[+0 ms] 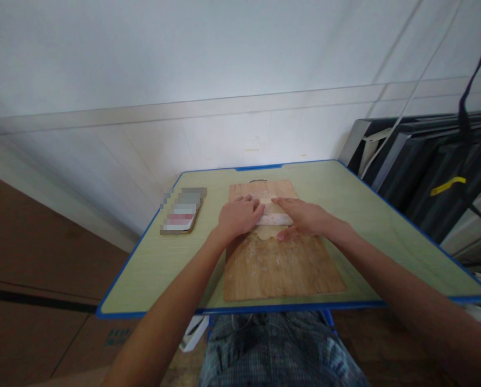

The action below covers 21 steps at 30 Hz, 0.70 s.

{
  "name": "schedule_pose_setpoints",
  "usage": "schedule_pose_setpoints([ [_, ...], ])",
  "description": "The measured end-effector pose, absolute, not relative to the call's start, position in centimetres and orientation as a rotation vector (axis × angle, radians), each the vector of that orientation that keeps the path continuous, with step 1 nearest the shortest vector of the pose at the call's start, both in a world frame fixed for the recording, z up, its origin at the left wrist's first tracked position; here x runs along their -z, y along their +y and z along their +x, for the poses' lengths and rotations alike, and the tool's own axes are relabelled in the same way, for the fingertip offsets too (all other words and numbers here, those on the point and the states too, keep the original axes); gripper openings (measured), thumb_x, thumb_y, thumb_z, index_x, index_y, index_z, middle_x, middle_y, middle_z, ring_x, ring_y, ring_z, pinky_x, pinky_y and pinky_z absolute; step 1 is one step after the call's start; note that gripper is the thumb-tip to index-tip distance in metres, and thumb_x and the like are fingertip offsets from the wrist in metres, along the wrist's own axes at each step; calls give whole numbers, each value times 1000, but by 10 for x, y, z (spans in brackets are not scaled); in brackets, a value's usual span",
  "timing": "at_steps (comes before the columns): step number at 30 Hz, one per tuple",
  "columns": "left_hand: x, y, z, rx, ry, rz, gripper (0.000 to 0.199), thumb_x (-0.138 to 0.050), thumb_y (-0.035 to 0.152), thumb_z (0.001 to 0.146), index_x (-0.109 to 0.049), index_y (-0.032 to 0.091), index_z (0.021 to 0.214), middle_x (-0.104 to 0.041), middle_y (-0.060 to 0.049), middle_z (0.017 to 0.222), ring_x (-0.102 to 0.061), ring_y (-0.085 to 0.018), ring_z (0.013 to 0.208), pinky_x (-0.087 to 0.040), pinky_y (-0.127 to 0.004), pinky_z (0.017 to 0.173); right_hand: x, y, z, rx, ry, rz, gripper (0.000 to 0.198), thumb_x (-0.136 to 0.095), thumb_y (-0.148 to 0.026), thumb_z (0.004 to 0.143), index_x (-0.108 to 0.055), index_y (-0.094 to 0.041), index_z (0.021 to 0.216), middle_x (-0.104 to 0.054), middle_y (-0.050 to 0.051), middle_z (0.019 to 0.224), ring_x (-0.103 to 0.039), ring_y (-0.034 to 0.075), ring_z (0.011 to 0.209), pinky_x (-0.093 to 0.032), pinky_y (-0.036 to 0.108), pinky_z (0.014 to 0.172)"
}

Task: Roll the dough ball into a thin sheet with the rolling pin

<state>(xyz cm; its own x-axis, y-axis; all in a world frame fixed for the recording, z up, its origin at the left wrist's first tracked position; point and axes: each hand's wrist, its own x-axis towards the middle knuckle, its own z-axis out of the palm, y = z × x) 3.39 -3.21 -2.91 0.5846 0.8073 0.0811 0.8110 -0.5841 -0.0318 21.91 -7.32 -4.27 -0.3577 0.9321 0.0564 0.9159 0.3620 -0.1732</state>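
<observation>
Pale-green desk, wooden board: left hand, grip unclear, and right hand, spread, apparently roll a floury rolling pin over dough; next needs even pressure.

Pale green worktop, blue-edged; brown, wood-grained board at centre; whitish roller, cream dough; white wall across the top; grey-blue checked clothing bottom centre; black strap, yellow-banded, far right
</observation>
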Motion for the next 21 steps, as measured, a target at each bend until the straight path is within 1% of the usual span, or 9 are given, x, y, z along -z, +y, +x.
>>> schedule_pose_setpoints([
  [4, 32, -31, 33, 108, -1394, -2742, 51, -14, 39, 92, -59, 21, 107, -59, -5, 116, -50, -19, 112, -42, -33, 88, 39, -69, 212, -211, -2473, -1803, 94, -71, -52, 59, -33, -17, 137, -37, 19, 139, -35, 34, 126, -36, 45, 98],
  [7, 31, -32, 33, 97, -1412, -2737, 52, -13, 39, 92, -59, 22, 107, -58, -6, 117, -50, -20, 112, -43, -33, 86, 38, -65, 213, -223, -2514, -1740, 99, -71, -54, 58, -29, -15, 139, -34, 20, 140, -32, 36, 127, -33, 48, 99],
  [11, 28, -33, 34, 52, -1410, -2733, 52, -14, 41, 92, -60, 21, 106, -58, -7, 117, -52, -22, 109, -44, -35, 84, 40, -62, 224, -288, -2598, -1416, 102, -65, -62, 60, -23, -18, 141, -25, 15, 145, -21, 32, 132, -23, 48, 105],
  [14, 26, -33, 34, 42, -1395, -2732, 51, -14, 41, 92, -58, 22, 108, -58, -7, 117, -51, -22, 111, -44, -34, 85, 40, -61, 231, -414, -2574, -1326, 97, -59, -63, 67, -21, -14, 142, -21, 15, 146, -17, 27, 134, -18, 45, 108],
  [17, 26, -34, 33, 51, -1375, -2727, 51, -13, 40, 92, -59, 21, 105, -59, -7, 115, -52, -22, 109, -45, -34, 84, 39, -62, 235, -502, -2502, -1342, 94, -56, -62, 71, -20, -13, 142, -22, 15, 146, -21, 26, 133, -19, 44, 108],
  [21, 26, -37, 33, 69, -1369, -2711, 50, -14, 40, 92, -58, 21, 103, -59, -7, 113, -55, -22, 106, -46, -34, 81, 40, -65, 236, -598, -2406, -1325, 80, -47, -61, 77, -22, -21, 142, -29, 9, 145, -30, 24, 130, -25, 45, 106],
])
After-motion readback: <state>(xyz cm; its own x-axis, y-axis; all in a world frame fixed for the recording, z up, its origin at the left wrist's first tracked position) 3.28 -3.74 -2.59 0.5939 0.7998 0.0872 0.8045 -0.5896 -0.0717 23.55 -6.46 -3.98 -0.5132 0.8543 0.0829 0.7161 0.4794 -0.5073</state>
